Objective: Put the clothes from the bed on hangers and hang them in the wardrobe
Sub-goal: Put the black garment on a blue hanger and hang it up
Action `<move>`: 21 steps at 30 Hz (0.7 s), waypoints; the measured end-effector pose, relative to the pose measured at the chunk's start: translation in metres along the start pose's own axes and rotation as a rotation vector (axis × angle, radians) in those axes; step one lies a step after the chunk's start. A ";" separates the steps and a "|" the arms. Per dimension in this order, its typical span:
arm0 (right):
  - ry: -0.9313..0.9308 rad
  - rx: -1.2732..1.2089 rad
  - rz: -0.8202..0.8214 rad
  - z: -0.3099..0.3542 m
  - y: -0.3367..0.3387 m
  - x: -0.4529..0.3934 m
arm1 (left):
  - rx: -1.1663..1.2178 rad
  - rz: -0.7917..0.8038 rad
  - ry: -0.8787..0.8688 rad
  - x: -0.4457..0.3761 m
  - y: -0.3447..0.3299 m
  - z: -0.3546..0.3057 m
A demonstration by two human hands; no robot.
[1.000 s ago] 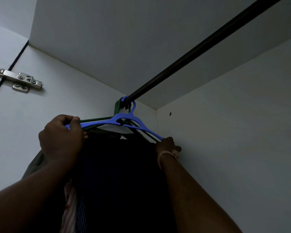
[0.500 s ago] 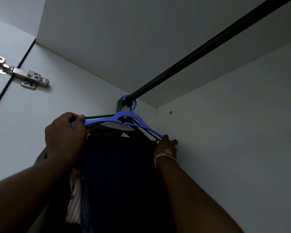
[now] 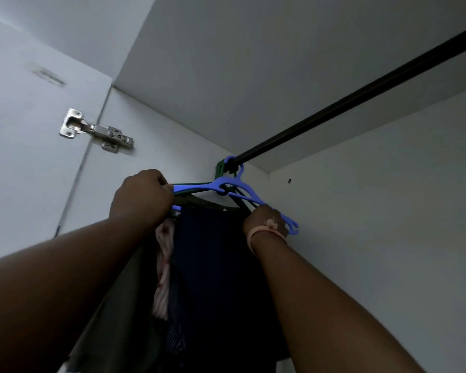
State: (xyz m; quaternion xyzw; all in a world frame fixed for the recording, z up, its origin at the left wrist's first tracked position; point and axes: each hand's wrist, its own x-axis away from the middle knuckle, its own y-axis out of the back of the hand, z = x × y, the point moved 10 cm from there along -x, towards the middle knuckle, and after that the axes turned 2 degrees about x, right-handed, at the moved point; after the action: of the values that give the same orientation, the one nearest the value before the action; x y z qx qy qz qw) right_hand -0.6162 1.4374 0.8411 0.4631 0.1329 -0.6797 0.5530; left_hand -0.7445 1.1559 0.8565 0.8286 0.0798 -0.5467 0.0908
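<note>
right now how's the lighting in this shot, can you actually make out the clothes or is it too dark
Head view: dim, flat light with no glare; the white wardrobe panels read grey. The hanging clothes are mostly a dark mass with little detail, though a pale striped piece shows. The blue hanger and rail are clear; wide-angle stretch enlarges the forearms, and the left hand is slightly soft.

Interior of a home wardrobe, indicated by white panels, a dark hanging rail (image 3: 361, 99) carrying plastic hangers (image 3: 228, 185) with clothes (image 3: 221, 265), and a door hinge (image 3: 96, 130).
</note>
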 end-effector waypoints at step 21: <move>0.244 -0.434 -0.235 0.231 0.062 0.160 | -0.333 0.169 -0.074 -0.013 0.188 0.029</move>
State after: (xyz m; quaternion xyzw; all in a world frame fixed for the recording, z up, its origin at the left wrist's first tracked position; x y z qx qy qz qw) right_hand -0.6664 1.1547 0.8607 0.3937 0.3937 -0.6340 0.5366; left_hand -0.7321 0.9660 0.8689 0.7852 0.0959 -0.5466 0.2749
